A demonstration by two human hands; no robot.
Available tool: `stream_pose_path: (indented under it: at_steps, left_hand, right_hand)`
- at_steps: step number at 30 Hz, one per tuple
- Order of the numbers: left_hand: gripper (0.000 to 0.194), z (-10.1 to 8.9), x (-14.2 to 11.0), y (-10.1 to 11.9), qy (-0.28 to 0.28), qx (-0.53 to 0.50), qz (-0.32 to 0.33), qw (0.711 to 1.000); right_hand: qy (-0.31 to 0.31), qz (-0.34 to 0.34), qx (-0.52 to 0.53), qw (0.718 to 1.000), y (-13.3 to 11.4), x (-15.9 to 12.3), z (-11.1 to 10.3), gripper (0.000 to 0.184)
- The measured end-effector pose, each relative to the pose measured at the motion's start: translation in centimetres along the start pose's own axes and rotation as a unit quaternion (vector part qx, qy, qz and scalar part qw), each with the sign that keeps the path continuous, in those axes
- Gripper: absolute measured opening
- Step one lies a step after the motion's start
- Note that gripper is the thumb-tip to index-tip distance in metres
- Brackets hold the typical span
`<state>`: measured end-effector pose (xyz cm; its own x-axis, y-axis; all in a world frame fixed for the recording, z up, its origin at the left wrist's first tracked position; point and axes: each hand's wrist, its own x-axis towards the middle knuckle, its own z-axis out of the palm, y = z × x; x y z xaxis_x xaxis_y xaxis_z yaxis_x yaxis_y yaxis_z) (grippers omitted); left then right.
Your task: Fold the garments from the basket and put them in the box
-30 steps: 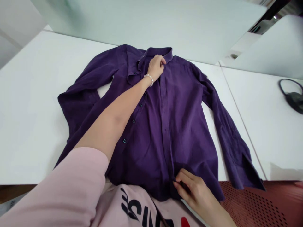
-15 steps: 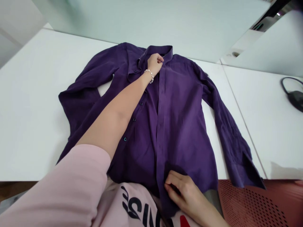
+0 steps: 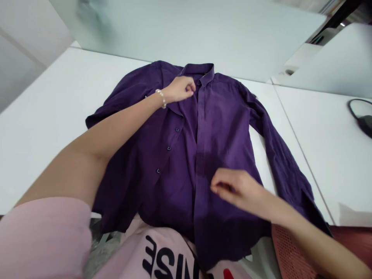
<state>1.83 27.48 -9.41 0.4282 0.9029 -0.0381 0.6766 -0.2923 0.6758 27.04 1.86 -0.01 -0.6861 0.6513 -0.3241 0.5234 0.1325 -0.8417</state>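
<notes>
Head view — left hand [image 3: 179, 89] and right hand [image 3: 236, 186], fingers curled closed, over purple shirt [image 3: 226, 128] — pink top [image 3: 162, 233] reads "SIN".

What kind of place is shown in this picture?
Probably an office: white desks joined side by side, frosted partitions behind them, and what looks like a headset at the right.

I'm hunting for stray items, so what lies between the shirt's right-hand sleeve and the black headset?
Between that sleeve and the headset, the head view shows only bare white tabletop, crossed by a thin seam.
</notes>
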Motion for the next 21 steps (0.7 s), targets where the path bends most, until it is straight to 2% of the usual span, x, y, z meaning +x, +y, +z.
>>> stream_pose_path:
  at_steps: [3, 5, 7, 9, 11, 14, 18, 21]
  left_hand:
    - [0.008, -2.2, -6.5, 0.7, -0.077, 0.013, 0.019, 0.997]
    - [0.011, -3.1, -11.0, 1.2, -0.136, 0.021, 0.017, 0.99]
    - [0.017, -3.4, -15.0, 1.7, -0.174, 0.032, 0.006, 0.984]
    - [0.02, -3.4, -18.5, 2.0, -0.179, 0.056, -0.016, 0.982]
    - [0.023, -3.3, -21.2, 2.1, -0.151, 0.092, -0.046, 0.983]
    - [0.026, -3.3, -24.3, 1.4, -0.082, 0.124, -0.092, 0.984]
    - [0.031, -3.9, -27.1, -0.2, -0.003, 0.118, -0.126, 0.985]
    - [0.03, -4.2, -28.2, -1.3, 0.045, 0.11, -0.131, 0.984]
  right_hand:
    - [0.044, 0.034, 0.055, 0.997, 2.2, 6.7, -4.4, 0.008]
    - [0.086, 0.048, 0.077, 0.992, 3.3, 11.9, -6.5, 0.008]
    - [0.139, 0.067, 0.075, 0.985, 3.8, 17.2, -7.8, 0.01]
    - [0.169, 0.071, 0.041, 0.982, 3.8, 21.9, -8.1, 0.009]
    - [0.187, 0.061, 0.006, 0.98, 3.5, 25.6, -7.9, 0.01]
    - [0.212, 0.058, -0.01, 0.975, 3.5, 29.6, -7.5, 0.023]
    - [0.226, 0.098, 0.001, 0.969, 4.4, 32.6, -7.6, 0.038]
    - [0.237, 0.132, 0.018, 0.962, 5.2, 33.9, -8.0, 0.039]
